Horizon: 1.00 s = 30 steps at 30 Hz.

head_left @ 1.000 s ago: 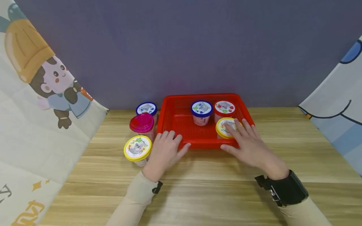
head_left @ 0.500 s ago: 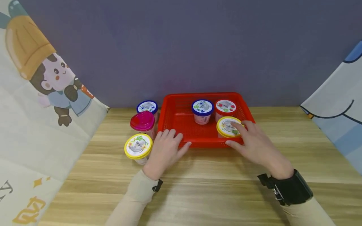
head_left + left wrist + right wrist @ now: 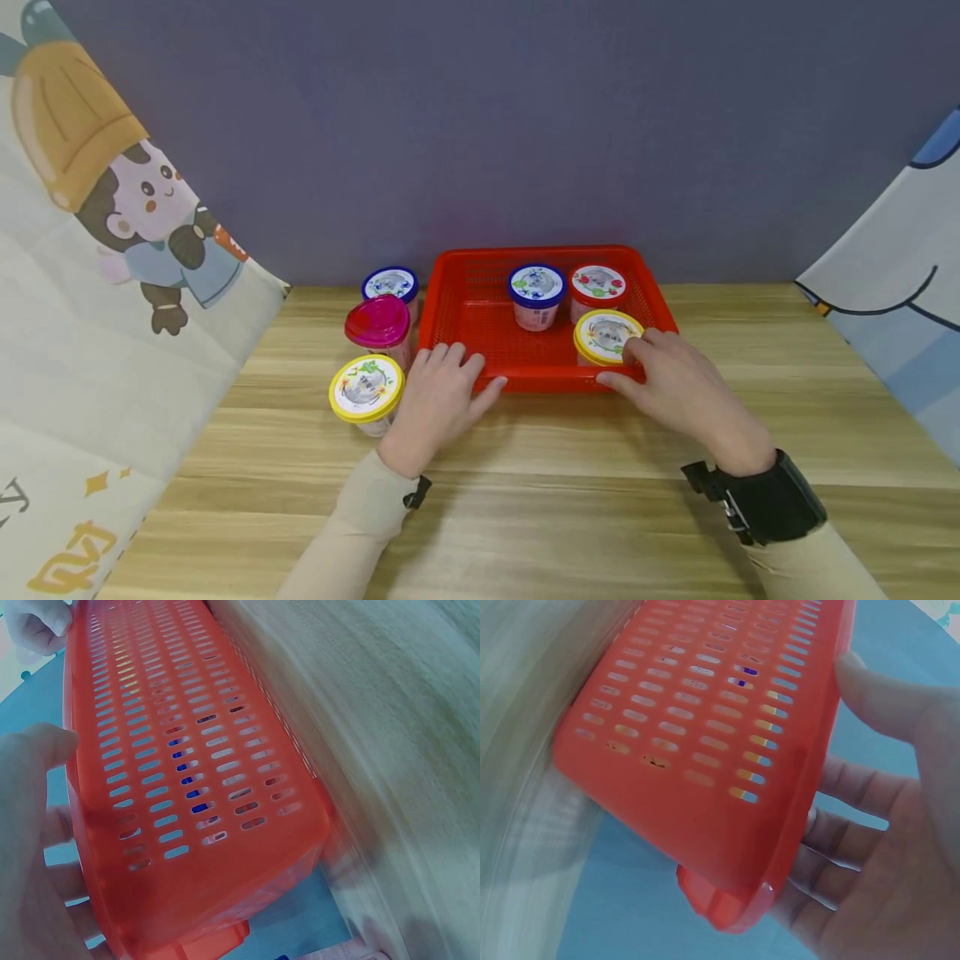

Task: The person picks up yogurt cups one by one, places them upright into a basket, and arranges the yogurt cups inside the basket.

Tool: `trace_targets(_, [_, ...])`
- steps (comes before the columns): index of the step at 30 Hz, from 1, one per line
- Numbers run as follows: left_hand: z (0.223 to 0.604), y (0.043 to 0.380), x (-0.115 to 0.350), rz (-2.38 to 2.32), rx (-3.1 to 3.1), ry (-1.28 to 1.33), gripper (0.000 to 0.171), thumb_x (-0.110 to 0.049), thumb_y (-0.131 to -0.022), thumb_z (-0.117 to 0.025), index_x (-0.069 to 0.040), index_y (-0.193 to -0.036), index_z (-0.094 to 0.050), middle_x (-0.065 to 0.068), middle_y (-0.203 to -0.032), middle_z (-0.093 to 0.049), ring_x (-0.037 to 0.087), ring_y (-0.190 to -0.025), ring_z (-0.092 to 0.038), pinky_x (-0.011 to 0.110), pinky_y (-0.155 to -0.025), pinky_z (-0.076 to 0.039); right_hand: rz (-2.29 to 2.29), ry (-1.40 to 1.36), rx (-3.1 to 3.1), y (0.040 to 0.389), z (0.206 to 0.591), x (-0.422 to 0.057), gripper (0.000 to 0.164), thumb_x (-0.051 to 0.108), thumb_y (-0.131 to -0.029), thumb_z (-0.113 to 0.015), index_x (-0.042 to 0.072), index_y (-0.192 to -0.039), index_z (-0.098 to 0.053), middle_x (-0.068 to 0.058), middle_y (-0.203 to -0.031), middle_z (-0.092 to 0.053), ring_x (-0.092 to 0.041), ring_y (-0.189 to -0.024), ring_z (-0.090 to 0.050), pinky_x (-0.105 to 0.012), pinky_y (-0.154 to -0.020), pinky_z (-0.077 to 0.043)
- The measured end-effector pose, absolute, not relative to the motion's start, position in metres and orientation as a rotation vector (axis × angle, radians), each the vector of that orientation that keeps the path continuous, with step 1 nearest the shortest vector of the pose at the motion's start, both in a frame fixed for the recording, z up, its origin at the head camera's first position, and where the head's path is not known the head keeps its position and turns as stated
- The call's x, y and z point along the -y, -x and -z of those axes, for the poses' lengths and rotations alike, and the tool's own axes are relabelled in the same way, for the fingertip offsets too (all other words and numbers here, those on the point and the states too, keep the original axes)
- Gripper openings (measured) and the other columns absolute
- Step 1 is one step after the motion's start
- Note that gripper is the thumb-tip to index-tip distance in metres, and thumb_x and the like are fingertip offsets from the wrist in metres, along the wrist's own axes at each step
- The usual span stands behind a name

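A red plastic basket (image 3: 525, 381) with slotted walls sits on the table. My left hand (image 3: 441, 392) grips its front left corner, thumb on the outer face and fingers over the rim. At the front right, my right hand (image 3: 678, 387) holds the rim likewise, its curled fingers beside a yellow-lidded cup (image 3: 606, 335). In the right wrist view, the thumb (image 3: 877, 701) presses the outside of the rim while the fingers lie behind it. Also in the basket stand a blue-lidded cup (image 3: 536, 287) and a red-lidded cup (image 3: 597, 286), both upright.
Left of the basket, a blue-lidded cup (image 3: 390, 283), a cup with a magenta lid (image 3: 378, 322) and a yellow-lidded cup (image 3: 367, 388) stand in a column on the wooden table (image 3: 525, 517). A grey-blue backdrop (image 3: 480, 125) rises behind; printed cloth (image 3: 75, 358) borders the left.
My right hand has drawn back from the yellow lid in the basket and curled its fingers over the front right rim. The left hand stays at its corner; the cups have not visibly moved.
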State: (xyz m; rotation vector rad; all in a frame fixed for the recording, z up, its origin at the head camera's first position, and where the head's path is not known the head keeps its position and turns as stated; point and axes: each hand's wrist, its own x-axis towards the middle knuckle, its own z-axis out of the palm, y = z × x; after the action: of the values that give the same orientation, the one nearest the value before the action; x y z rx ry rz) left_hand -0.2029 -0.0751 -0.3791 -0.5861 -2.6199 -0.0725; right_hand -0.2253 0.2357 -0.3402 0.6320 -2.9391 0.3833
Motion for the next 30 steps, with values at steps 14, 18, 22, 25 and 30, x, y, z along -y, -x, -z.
trace_targets(14, [0.3786,0.1993,0.0768,0.06,2.646,0.56,0.045,-0.055,-0.099,-0.053,-0.014,-0.099,-0.07,0.005,-0.088,-0.061,0.023,-0.082,-0.053,0.038,-0.076,-0.044,-0.428,-0.633,2.916,0.2274,0.3471,-0.2371,0.041,0.049,-0.087,-0.076,0.011,-0.087,-0.06,-0.004,-0.085,-0.056,-0.025,-0.082,-0.053,-0.044,-0.074,-0.046])
trace_targets(18, [0.3782,0.1993,0.0777,0.065,2.646,0.555,0.046,-0.056,-0.099,-0.053,-0.014,-0.099,-0.07,0.005,-0.088,-0.061,0.023,-0.082,-0.053,0.037,-0.076,-0.044,-0.441,-0.626,2.925,0.2278,0.3473,-0.2365,0.041,0.049,-0.087,-0.076,0.012,-0.087,-0.059,-0.004,-0.085,-0.056,-0.025,-0.083,-0.053,-0.044,-0.074,-0.046])
trace_targets(22, [0.3771,0.1994,0.0777,0.084,2.647,0.555,0.045,-0.055,-0.098,-0.054,-0.014,-0.1,-0.07,0.005,-0.089,-0.061,0.023,-0.083,-0.052,0.037,-0.076,-0.044,-0.446,-0.631,2.916,0.2293,0.3473,-0.2366,0.041,0.049,-0.087,-0.076,0.012,-0.087,-0.059,-0.004,-0.085,-0.056,-0.025,-0.083,-0.053,-0.044,-0.073,-0.046])
trace_targets(25, [0.377,0.1991,0.078,0.096,2.64,0.567,0.043,-0.053,-0.098,-0.056,-0.013,-0.105,-0.069,0.005,-0.091,-0.061,0.023,-0.085,-0.053,0.037,-0.077,-0.044,-0.444,-0.636,2.913,0.2301,0.3473,-0.2371,0.042,0.05,-0.087,-0.076,0.012,-0.086,-0.059,-0.004,-0.084,-0.055,-0.025,-0.082,-0.053,-0.043,-0.072,-0.045])
trace_targets(30, [0.3743,0.1963,0.0791,0.115,2.64,0.604,0.056,-0.059,-0.095,-0.057,-0.012,-0.126,-0.064,0.01,-0.112,-0.061,0.028,-0.103,-0.054,0.043,-0.088,-0.046,-0.444,-0.631,2.915,0.2297,0.347,-0.239,0.041,0.048,-0.087,-0.077,0.011,-0.086,-0.059,-0.004,-0.083,-0.055,-0.025,-0.081,-0.053,-0.041,-0.072,-0.045])
